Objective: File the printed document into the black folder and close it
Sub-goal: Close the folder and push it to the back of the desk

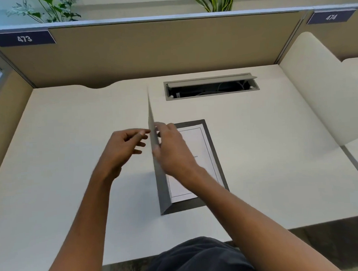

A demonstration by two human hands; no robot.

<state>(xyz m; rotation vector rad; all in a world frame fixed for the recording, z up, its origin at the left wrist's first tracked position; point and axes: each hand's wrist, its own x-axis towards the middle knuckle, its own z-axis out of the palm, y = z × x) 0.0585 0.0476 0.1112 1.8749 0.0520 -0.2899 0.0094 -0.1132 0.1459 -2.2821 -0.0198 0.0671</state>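
Filing appears done: the white printed document with a thin border [197, 155] lies flat inside the dark grey-black card folder [188, 206] at desk centre. Closing is left; the cover stands near upright at the document's 9 o'clock edge. Right hand [170, 147] pinches that cover. Left hand [121, 146], fingers loosely curled, fingertips just beside it, holds nothing.

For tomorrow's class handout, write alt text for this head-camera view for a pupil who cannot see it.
Two bare hands swing a folder's cover upright over a printed document lying inside the open folder on a white desk. The right hand holds the cover; the left hand hovers open beside it.
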